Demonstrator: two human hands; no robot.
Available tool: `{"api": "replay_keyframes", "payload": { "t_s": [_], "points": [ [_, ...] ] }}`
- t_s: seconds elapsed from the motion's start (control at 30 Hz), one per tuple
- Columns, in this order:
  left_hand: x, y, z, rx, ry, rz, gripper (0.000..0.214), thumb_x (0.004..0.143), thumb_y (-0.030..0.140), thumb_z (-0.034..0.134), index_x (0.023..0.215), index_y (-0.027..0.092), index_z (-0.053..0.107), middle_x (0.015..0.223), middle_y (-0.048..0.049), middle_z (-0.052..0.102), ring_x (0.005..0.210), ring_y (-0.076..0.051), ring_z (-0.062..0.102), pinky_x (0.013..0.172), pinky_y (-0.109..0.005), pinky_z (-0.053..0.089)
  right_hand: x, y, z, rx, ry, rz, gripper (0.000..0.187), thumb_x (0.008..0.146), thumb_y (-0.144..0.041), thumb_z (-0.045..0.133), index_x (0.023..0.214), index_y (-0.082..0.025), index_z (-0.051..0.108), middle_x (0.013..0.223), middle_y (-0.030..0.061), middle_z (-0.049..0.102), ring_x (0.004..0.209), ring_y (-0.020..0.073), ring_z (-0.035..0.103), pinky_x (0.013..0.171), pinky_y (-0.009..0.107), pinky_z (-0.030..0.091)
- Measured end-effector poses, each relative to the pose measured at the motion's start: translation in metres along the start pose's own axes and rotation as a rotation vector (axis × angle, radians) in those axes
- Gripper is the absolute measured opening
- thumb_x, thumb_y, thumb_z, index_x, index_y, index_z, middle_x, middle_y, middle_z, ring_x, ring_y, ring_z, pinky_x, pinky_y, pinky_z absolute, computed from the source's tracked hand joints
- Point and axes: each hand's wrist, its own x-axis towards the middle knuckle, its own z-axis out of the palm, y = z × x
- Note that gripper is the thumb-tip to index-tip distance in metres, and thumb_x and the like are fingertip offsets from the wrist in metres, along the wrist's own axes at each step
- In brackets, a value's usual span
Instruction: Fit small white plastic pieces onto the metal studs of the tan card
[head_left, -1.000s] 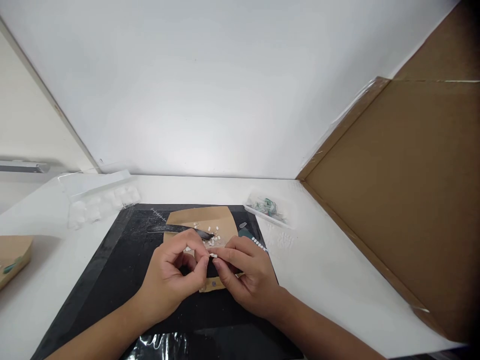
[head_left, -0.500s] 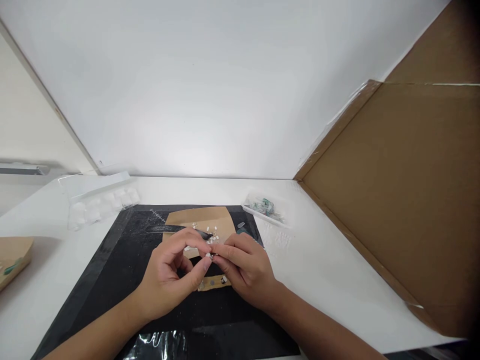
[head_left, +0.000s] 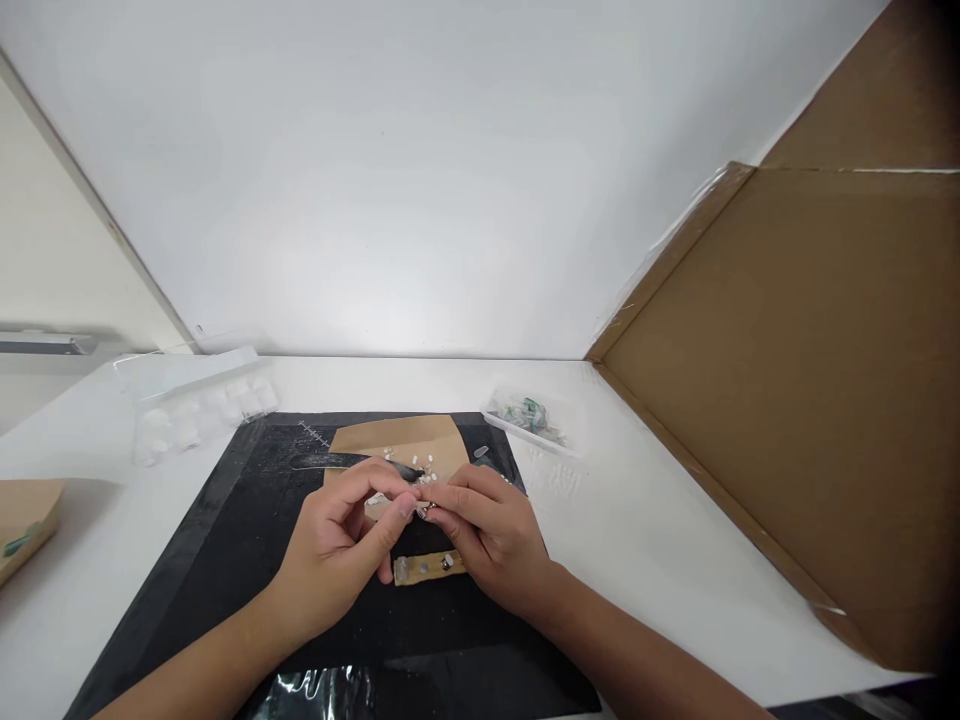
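Over the black mat (head_left: 225, 570) my left hand (head_left: 349, 540) and my right hand (head_left: 495, 530) meet at the fingertips. Thumb and index finger of the left are pinched together; what they hold is hidden. Between the right thumb and index finger shows a small shiny piece (head_left: 423, 512), silvery and white, too small to name. Below the fingers lies a tan strip (head_left: 431, 568) carrying a few small pieces, its right end under my right hand. Behind my fingers, a brown sheet (head_left: 397, 435) bears several tiny white pieces and the dark tip of tweezers (head_left: 337, 460).
A clear compartment box (head_left: 202, 410) with white contents stands at the back left. A clear tray (head_left: 529, 415) of small greenish packets sits at the back right. Another brown sheet (head_left: 26, 500) lies at the left edge. A cardboard panel (head_left: 787, 400) rises on the right.
The left thumb and index finger have closed together, and the white piece seen at their tips is now mostly hidden. The right hand has barely moved.
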Motion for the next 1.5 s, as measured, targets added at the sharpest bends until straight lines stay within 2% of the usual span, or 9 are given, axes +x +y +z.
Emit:
{"api": "replay_keyframes", "payload": {
  "t_s": [0.27, 0.4, 0.57, 0.67, 0.77, 1.1, 1.3, 1.4, 1.5],
  "points": [
    [0.002, -0.005, -0.004, 0.072, 0.054, -0.061, 0.02, 0.103, 0.037, 0.068, 0.098, 0.019, 0.074, 0.09, -0.0003, 0.065, 0.048, -0.005, 0.059, 0.04, -0.016, 0.055, 0.002, -0.003, -0.001, 0.001, -0.001, -0.001, 0.024, 0.108, -0.027, 0.062, 0.126, -0.026, 0.077, 0.09, 0.0043, 0.073, 0.083, 0.0176, 0.067, 0.075, 0.032, 0.056],
    [0.008, -0.01, -0.009, 0.296, 0.158, 0.035, 0.013, 0.099, 0.034, 0.073, 0.103, 0.023, 0.079, 0.102, -0.0031, 0.072, 0.06, -0.009, 0.065, 0.042, -0.016, 0.055, 0.004, -0.007, -0.002, 0.076, 0.024, 0.046, 0.026, 0.105, -0.02, 0.063, 0.126, -0.026, 0.077, 0.093, 0.0047, 0.073, 0.082, 0.017, 0.067, 0.075, 0.031, 0.057],
    [0.02, -0.015, -0.026, 0.669, 0.2, 0.297, 0.008, 0.097, 0.024, 0.074, 0.1, 0.022, 0.081, 0.096, -0.004, 0.076, 0.08, -0.015, 0.072, 0.056, -0.018, 0.058, 0.005, -0.004, -0.004, 0.112, 0.072, 0.172, 0.025, 0.102, -0.021, 0.066, 0.122, -0.028, 0.08, 0.089, 0.0033, 0.071, 0.073, 0.0154, 0.063, 0.066, 0.029, 0.054],
    [0.026, -0.018, -0.036, 0.8, 0.21, 0.336, 0.009, 0.099, 0.025, 0.072, 0.1, 0.021, 0.079, 0.097, -0.0051, 0.078, 0.084, -0.017, 0.071, 0.06, -0.021, 0.057, 0.003, 0.001, -0.003, 0.128, 0.066, 0.26, 0.026, 0.104, -0.026, 0.065, 0.126, -0.027, 0.078, 0.091, 0.0045, 0.074, 0.073, 0.0161, 0.065, 0.065, 0.03, 0.054],
    [0.03, -0.022, -0.043, 0.93, 0.179, 0.359, 0.012, 0.102, 0.026, 0.067, 0.1, 0.02, 0.078, 0.097, -0.0058, 0.079, 0.092, -0.02, 0.071, 0.076, -0.028, 0.059, 0.001, 0.006, -0.001, 0.187, 0.073, 0.335, 0.023, 0.104, -0.031, 0.066, 0.122, -0.025, 0.078, 0.091, 0.0051, 0.077, 0.073, 0.0166, 0.069, 0.067, 0.031, 0.059],
    [0.039, -0.037, -0.058, 1.003, 0.144, 0.344, 0.021, 0.106, 0.027, 0.059, 0.11, 0.019, 0.077, 0.103, -0.0083, 0.08, 0.099, -0.024, 0.07, 0.091, -0.037, 0.056, -0.002, 0.007, 0.004, 0.214, 0.034, 0.495, 0.021, 0.101, -0.038, 0.071, 0.114, -0.023, 0.078, 0.087, 0.0051, 0.08, 0.069, 0.0172, 0.072, 0.065, 0.029, 0.06],
    [0.038, -0.03, -0.055, 0.994, 0.138, 0.299, 0.022, 0.108, 0.026, 0.055, 0.116, 0.019, 0.074, 0.106, -0.0087, 0.079, 0.096, -0.023, 0.069, 0.088, -0.035, 0.057, 0.0, 0.006, 0.001, 0.16, -0.005, 0.451, 0.016, 0.1, -0.034, 0.071, 0.11, -0.025, 0.08, 0.091, 0.0043, 0.075, 0.069, 0.0151, 0.064, 0.057, 0.026, 0.05],
    [0.035, -0.022, -0.052, 0.949, 0.046, 0.304, 0.021, 0.105, 0.028, 0.06, 0.121, 0.018, 0.068, 0.108, -0.0089, 0.078, 0.098, -0.024, 0.067, 0.086, -0.035, 0.057, 0.002, 0.008, 0.0, 0.141, -0.009, 0.414, 0.014, 0.098, -0.033, 0.073, 0.104, -0.025, 0.081, 0.091, 0.0046, 0.068, 0.073, 0.0155, 0.062, 0.058, 0.026, 0.049],
    [0.031, -0.014, -0.05, 0.879, -0.213, 0.403, 0.025, 0.099, 0.027, 0.067, 0.123, 0.02, 0.065, 0.109, -0.0083, 0.077, 0.102, -0.026, 0.064, 0.093, -0.039, 0.055, 0.003, 0.01, -0.002, 0.176, -0.039, 0.439, 0.013, 0.097, -0.032, 0.072, 0.104, -0.024, 0.08, 0.088, 0.0035, 0.067, 0.074, 0.0157, 0.062, 0.063, 0.027, 0.053]
  ]
}}
